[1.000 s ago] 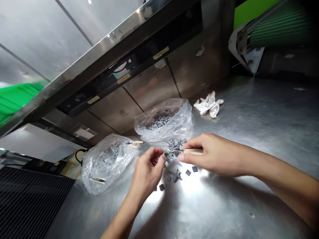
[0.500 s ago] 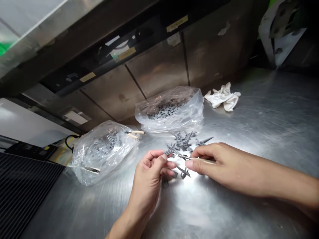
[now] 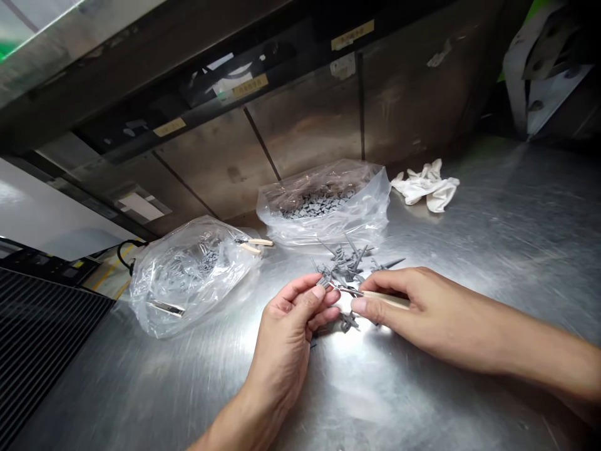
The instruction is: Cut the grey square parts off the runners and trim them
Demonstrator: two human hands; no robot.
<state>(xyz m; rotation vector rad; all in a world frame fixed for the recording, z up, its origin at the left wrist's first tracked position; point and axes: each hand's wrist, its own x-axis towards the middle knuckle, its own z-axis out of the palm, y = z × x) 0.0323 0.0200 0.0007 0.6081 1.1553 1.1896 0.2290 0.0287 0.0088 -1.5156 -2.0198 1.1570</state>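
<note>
The left hand (image 3: 286,319) and the right hand (image 3: 413,313) are apart but just beside each other, low over a stainless steel bench (image 3: 493,219); the left thumb and fingers pinch a small grey moulded part (image 3: 323,282), while the right hand is clamped on a pair of nippers (image 3: 385,299) with pale grips, their metal tips at the part. A heap of spiky grey moulded parts (image 3: 345,269) lies on the bench just behind both hands; a few more pieces (image 3: 348,322) lie just in front of it, under the gap between the hands. A clear plastic bag of small grey tiles (image 3: 323,207) sits just behind the heap; a second clear plastic bag (image 3: 188,279), holding grey pieces and a metal strip (image 3: 165,308), lies to the heap's left. A second pair of pale-gripped nippers (image 3: 253,243) rests on that bag's far edge. Crumpled white gloves (image 3: 427,185) lie behind and to the right of the heap; beyond it, yellow labels (image 3: 352,34) mark the dark panel, their writing too small to read.
</note>
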